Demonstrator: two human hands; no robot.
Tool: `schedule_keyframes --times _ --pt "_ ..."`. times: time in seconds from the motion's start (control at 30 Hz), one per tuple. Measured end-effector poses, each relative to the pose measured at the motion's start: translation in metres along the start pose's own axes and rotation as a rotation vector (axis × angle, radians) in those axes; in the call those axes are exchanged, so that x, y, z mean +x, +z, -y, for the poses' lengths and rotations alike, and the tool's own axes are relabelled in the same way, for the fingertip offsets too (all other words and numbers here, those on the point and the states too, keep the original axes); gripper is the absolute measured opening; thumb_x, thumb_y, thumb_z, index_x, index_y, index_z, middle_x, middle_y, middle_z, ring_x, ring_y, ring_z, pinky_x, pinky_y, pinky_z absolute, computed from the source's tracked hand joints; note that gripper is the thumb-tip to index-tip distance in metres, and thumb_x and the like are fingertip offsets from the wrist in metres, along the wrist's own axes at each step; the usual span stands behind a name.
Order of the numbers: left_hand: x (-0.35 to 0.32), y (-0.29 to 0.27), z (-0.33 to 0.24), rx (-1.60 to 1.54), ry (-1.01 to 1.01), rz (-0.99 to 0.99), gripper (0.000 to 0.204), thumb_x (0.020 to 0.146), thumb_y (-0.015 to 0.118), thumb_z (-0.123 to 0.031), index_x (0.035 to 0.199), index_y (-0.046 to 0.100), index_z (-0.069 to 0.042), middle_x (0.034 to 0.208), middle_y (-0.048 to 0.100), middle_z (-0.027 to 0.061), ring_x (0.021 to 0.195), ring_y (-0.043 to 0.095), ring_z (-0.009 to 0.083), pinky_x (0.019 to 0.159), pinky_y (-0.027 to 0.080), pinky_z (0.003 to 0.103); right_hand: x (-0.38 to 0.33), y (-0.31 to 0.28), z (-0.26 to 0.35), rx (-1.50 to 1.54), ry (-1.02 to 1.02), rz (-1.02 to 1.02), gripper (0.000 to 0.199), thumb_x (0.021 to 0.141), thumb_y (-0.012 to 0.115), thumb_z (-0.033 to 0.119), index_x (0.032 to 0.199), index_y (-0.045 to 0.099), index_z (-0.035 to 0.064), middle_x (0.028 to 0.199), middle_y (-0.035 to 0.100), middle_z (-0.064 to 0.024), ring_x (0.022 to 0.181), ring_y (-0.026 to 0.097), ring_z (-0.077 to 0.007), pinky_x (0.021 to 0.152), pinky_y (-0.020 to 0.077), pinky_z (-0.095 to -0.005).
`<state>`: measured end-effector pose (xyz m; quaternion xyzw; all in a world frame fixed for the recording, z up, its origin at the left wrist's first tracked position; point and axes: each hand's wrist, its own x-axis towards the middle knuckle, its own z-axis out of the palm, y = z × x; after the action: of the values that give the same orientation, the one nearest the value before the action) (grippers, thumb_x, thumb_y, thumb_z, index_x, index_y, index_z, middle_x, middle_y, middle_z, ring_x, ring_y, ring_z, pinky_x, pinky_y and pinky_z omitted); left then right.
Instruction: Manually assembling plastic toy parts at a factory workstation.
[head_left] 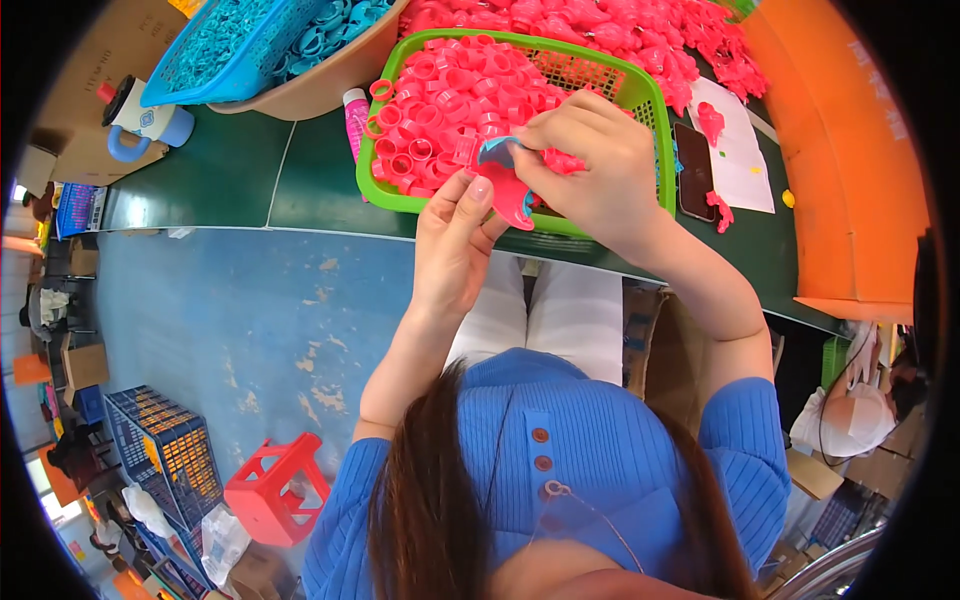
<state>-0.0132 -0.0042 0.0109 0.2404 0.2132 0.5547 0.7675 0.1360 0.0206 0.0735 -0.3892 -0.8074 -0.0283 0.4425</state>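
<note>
Over the front of a green basket (pixel 640 90), both my hands meet at a small pink plastic part (pixel 507 192), curved like a shell. My left hand (pixel 455 235) is closed on it from the left, thumb on top. My right hand (pixel 595 165) pinches at its upper edge, where a small blue plastic piece (pixel 497 148) shows against the pink one. My fingers hide how far the two are joined. Just behind them, many pink plastic rings (pixel 450 90) lie heaped in the basket.
Pink plastic parts (pixel 620 35) are piled behind the basket. On the left stand a blue basket (pixel 215 55) of blue pieces and a mug (pixel 150 120). A phone (pixel 693 170), a paper sheet (pixel 740 160) and an orange box (pixel 835 150) are on the right. A red stool (pixel 275 490) is on the floor.
</note>
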Motion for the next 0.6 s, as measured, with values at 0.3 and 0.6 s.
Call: schedule_keyframes --times 0.3,0.6 --pt "-0.0034 0.0025 0.0004 0.041 0.030 0.006 0.017 0.086 0.055 -0.012 0.101 0.055 -0.004 0.094 0.059 0.0017 0.083 0.058 0.0081 0.074 0.052 0.026 -0.0033 -0.0011 0.0007 -0.080 -0.132 -0.036 0.013 0.059 0.069 -0.002 0.068 0.059 0.0017 0.067 0.061 -0.0072 0.060 0.056 -0.0200 0.052 0.0458 -0.0281" --pt "-0.0049 0.0073 -0.0026 0.044 0.023 0.011 0.017 0.086 0.055 -0.012 0.102 0.054 -0.004 0.095 0.059 0.0020 0.084 0.058 0.0087 0.076 0.052 0.027 -0.0034 -0.0020 0.0035 -0.051 -0.082 -0.028 0.014 0.059 0.068 -0.003 0.067 0.059 0.0009 0.068 0.061 -0.0081 0.061 0.057 -0.0210 0.054 0.0462 -0.0287"
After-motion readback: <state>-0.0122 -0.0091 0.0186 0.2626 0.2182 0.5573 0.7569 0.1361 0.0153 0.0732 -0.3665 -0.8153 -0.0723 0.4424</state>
